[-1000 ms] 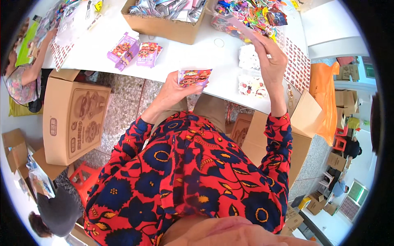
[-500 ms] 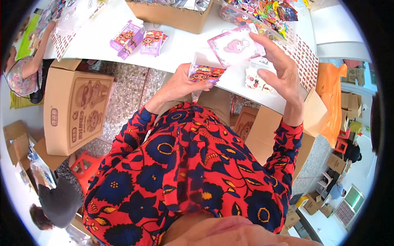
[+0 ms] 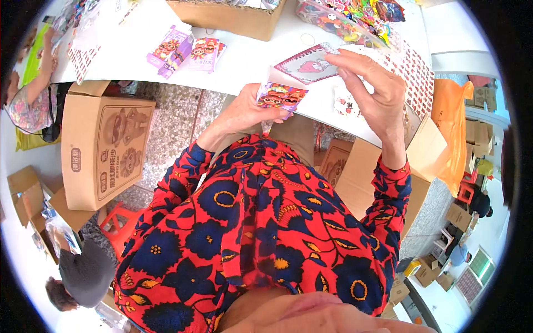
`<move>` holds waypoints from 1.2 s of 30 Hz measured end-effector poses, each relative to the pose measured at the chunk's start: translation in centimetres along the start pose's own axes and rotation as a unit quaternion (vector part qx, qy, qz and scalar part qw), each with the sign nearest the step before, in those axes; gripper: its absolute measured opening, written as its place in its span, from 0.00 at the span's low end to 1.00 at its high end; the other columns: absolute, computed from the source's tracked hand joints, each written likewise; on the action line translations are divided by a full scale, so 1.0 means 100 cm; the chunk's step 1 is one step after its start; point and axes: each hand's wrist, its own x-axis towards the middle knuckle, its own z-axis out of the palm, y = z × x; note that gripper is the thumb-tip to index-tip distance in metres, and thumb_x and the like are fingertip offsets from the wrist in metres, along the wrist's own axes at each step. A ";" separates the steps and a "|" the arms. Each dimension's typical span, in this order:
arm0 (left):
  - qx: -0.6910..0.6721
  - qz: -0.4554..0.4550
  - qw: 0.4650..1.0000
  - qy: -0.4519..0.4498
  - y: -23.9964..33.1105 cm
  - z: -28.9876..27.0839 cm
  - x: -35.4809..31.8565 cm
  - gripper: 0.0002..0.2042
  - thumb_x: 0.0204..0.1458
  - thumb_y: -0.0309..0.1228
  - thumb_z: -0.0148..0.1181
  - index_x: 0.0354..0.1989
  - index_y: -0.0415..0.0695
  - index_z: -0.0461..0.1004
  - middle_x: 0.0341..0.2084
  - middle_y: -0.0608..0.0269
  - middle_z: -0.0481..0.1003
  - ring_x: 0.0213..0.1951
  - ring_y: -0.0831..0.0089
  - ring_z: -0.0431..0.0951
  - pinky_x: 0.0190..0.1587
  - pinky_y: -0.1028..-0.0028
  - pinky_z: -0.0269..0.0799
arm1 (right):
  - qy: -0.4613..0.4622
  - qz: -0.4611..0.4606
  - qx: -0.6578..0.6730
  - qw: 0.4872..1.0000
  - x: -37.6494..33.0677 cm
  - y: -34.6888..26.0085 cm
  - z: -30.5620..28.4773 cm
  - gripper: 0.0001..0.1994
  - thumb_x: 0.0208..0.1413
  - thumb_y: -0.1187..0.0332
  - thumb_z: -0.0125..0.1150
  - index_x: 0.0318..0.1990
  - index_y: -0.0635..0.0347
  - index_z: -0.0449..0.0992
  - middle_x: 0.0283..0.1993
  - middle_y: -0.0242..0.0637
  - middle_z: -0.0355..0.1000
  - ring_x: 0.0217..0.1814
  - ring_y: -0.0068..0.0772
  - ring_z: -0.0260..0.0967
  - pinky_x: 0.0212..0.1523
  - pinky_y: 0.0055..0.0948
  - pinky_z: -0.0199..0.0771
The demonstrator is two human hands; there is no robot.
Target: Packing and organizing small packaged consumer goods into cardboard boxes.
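Observation:
In front of my chest, my left hand [image 3: 247,114] is closed around a small purple and red printed box [image 3: 282,97], its open top facing away from me. Pinched between the thumb and fingers of my right hand [image 3: 373,91] is a flat card [image 3: 308,65] with a pink cartoon figure and a patterned border. The card tilts just beyond the box's opening; whether they touch I cannot tell. Under my right hand, a small white piece with a cartoon print [image 3: 345,104] lies on the white table [image 3: 244,66].
Purple printed boxes [image 3: 170,50] stand at the table's far left. Beyond are a cardboard box [image 3: 227,19] and a clear tub of colourful trinkets [image 3: 344,28]. Printed sheets [image 3: 417,89] lie right, beside an orange bag [image 3: 451,127]. Cartons [image 3: 108,152] flank me; other people work nearby.
My right hand has shifted slightly left, bringing the card closer to the box and tilting it. The left hand holds the box in nearly the same place.

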 end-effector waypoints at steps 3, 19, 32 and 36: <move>-0.009 -0.009 1.000 -0.001 0.001 0.002 0.000 0.16 0.47 0.23 0.63 0.46 0.38 0.72 0.35 0.62 0.78 0.38 0.76 0.77 0.43 0.75 0.74 | -0.014 -0.015 -0.030 0.999 0.000 0.001 0.001 0.12 0.49 0.81 0.57 0.41 0.58 0.79 0.40 0.39 0.77 0.46 0.33 0.74 0.43 0.25 0.73; -0.018 -0.007 1.000 -0.001 0.005 0.004 -0.001 0.15 0.45 0.23 0.65 0.43 0.37 0.74 0.34 0.61 0.78 0.37 0.76 0.77 0.43 0.75 0.74 | -0.019 -0.093 -0.028 0.995 -0.005 0.010 0.039 0.17 0.42 0.82 0.60 0.42 0.56 0.78 0.41 0.37 0.74 0.37 0.35 0.70 0.36 0.29 0.71; 0.015 -0.025 1.000 0.005 0.009 0.003 -0.006 0.16 0.49 0.25 0.61 0.47 0.35 0.72 0.36 0.58 0.78 0.36 0.75 0.78 0.37 0.76 0.75 | 0.094 0.013 -0.048 0.994 -0.036 0.049 0.023 0.14 0.47 0.80 0.59 0.43 0.60 0.77 0.45 0.38 0.73 0.44 0.32 0.71 0.44 0.27 0.72; 0.005 -0.036 0.999 0.001 0.009 0.006 -0.001 0.17 0.49 0.24 0.61 0.48 0.35 0.71 0.36 0.57 0.78 0.37 0.74 0.78 0.40 0.74 0.75 | 0.125 0.206 -0.096 0.966 -0.064 0.142 -0.005 0.11 0.51 0.76 0.57 0.43 0.57 0.77 0.39 0.35 0.76 0.33 0.26 0.71 0.34 0.22 0.72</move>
